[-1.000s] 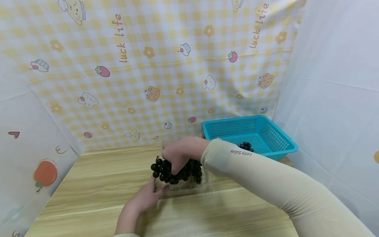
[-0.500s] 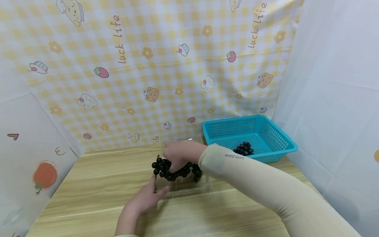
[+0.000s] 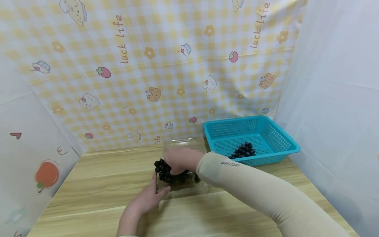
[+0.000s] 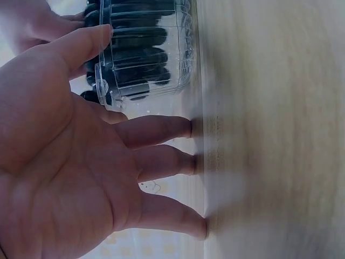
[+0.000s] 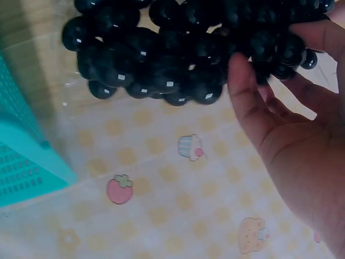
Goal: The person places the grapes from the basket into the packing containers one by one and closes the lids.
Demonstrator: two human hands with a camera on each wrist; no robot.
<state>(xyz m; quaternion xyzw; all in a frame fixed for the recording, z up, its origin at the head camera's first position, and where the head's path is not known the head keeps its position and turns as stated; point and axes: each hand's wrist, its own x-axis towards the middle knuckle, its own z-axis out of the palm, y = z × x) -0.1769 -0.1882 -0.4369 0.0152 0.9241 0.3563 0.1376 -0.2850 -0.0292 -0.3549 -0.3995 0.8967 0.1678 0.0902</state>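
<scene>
A bunch of dark grapes (image 3: 166, 177) is in my right hand (image 3: 179, 160), partly inside a clear plastic box (image 3: 189, 189). In the right wrist view, thumb and fingers close about the grapes (image 5: 161, 65) at one end of the bunch. My left hand (image 3: 148, 198) lies at the box's front left corner. Its thumb touches the rim of the box (image 4: 178, 54) in the left wrist view, and the index finger is partly hidden behind the corner. The other fingers of this hand (image 4: 81, 156) are spread, their tips against the tabletop.
A turquoise plastic basket (image 3: 284, 149) stands at the back right, with another bunch of dark grapes (image 3: 244, 150) in it. Behind the wooden table (image 3: 97, 184) hangs a yellow checked cloth (image 3: 133, 89). The right sleeve covers part of the basket's front.
The right hand has shifted slightly down and right with the grapes, which now sit lower over the box. The forearm uncovers more of the basket's grapes. The left hand stays at the corner.
</scene>
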